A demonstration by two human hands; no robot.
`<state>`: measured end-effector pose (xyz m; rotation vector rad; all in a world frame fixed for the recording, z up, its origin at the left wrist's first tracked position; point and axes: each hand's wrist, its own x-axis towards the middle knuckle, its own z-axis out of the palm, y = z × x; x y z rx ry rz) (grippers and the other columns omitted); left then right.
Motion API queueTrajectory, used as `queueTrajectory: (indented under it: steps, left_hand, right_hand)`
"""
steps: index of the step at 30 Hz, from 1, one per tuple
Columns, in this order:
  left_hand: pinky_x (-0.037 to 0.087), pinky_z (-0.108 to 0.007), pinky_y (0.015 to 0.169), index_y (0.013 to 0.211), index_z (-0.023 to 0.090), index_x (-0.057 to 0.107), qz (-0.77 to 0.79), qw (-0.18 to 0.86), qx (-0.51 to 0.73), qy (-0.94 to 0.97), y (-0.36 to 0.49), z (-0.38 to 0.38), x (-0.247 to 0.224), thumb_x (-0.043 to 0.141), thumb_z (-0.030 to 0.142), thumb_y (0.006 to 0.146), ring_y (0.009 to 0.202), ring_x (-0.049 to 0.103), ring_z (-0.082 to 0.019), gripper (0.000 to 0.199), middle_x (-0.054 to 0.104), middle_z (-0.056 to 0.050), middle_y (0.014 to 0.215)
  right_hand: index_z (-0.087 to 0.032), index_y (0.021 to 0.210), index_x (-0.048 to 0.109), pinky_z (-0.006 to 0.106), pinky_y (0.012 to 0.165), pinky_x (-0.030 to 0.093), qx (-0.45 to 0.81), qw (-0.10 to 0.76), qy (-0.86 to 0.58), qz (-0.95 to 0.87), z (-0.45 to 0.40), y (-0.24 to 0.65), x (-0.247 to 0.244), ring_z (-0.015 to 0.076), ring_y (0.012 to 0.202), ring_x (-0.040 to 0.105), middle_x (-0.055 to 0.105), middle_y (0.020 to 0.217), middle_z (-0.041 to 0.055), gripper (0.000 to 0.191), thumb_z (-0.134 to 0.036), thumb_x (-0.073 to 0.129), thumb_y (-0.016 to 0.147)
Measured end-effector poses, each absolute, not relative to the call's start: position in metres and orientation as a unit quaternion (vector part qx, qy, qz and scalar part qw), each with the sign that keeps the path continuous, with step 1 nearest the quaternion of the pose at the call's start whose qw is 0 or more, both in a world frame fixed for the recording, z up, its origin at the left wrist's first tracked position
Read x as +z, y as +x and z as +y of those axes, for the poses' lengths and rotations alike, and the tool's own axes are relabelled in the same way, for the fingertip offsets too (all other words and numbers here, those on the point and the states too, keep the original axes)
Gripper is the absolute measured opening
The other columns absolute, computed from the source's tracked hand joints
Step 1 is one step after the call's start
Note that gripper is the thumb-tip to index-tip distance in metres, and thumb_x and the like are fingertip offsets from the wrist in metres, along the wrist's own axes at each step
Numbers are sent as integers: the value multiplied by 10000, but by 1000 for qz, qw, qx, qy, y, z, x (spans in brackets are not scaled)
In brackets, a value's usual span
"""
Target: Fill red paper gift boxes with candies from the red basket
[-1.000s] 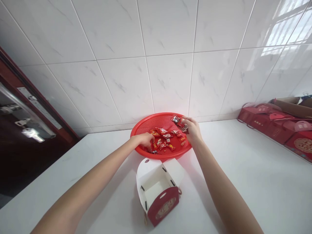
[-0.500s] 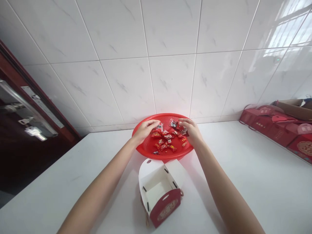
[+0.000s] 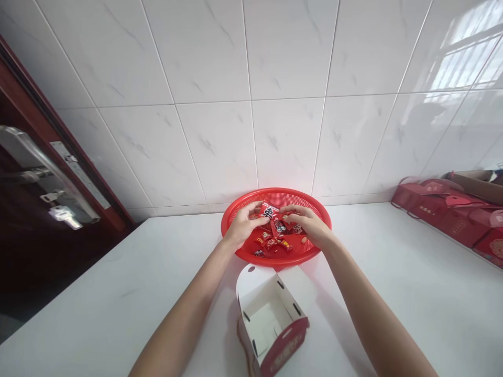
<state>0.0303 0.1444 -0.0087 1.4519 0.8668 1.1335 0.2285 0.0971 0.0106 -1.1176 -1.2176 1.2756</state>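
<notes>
A red plastic basket (image 3: pixel 323 222) with perforated sides stands against the wall, holding several red wrapped sweets (image 3: pixel 271 243). Over its left side my left hand (image 3: pixel 244 222) is closed on a red snack packet (image 3: pixel 269 211) printed with a large black character. My right hand (image 3: pixel 308 225) bends its fingers round another red packet (image 3: pixel 280 226) with dark and white print, at the basket's middle; its fingertips partly cover it. In front of the basket sits an open-topped gift box (image 3: pixel 267 317), white inside and dark red outside, with a twisted cord at its left side.
Several red gift boxes (image 3: pixel 440 207) line the right of the white table (image 3: pixel 137 283), with an open brown carton (image 3: pixel 477 186) behind them. A tiled wall (image 3: pixel 291 141) closes the back. To the left is a dark door with a metal handle and keys (image 3: pixel 63 212).
My left hand has brought its packet further over the basket, and my hands are closer together. The view has shifted, so the basket and box appear further right and lower.
</notes>
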Motion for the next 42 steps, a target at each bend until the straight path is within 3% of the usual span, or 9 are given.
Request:
queueTrajectory:
  steps: [5,11,23,27,33,39,42]
  left_hand:
    - [528,-430,976,1052,179,748,339,529,405,664,32,137,-3,810,286,706,1069,679,-280,367,746,-86,1134]
    - [543,-383,927,1060,187,731,349,527,396,666,31,133,-3,797,286,717,1057,682,-257,363,747,-69,1104]
    - [552,-376,919,1024,193,727,327,527,376,689,30,131,-2,796,397,761,1027,690,-245,340,746,-65,1089]
    - [561,-397,915,1021,177,714,335,518,390,683,30,132,-2,866,391,671,1033,697,-268,437,749,-77,1072]
    - [552,-411,940,988,187,723,327,470,419,704,33,127,5,828,396,712,1023,697,-266,362,748,-66,1035]
    - [557,-410,932,969,201,726,357,420,429,716,40,118,4,779,356,736,1000,705,-264,285,756,-59,1003]
    - [563,-405,916,965,195,717,354,442,439,698,43,119,2,806,363,708,996,707,-264,320,754,-64,1020]
  right_hand:
    - [-207,954,744,268,603,475,523,477,-481,-518,95,227,11,158,684,598,672,724,-15,278,-253,714,681]
    - [-197,861,755,238,508,428,514,486,-445,-548,92,226,10,158,630,609,690,668,2,182,-285,785,704]
    - [-182,783,740,235,522,426,434,517,-458,-579,96,221,5,124,568,568,624,580,-34,121,-296,751,744]
    - [-186,779,744,243,543,458,426,536,-440,-581,97,219,4,138,610,596,650,612,-23,97,-275,751,741]
    - [-193,839,754,286,651,526,416,554,-435,-576,96,220,5,173,725,664,728,777,20,85,-256,741,783]
    - [-183,823,756,286,645,522,436,545,-444,-562,97,220,2,174,704,657,717,745,23,107,-272,773,766]
    - [-180,801,749,282,635,514,436,555,-453,-545,98,221,0,172,698,649,708,725,17,135,-291,793,737]
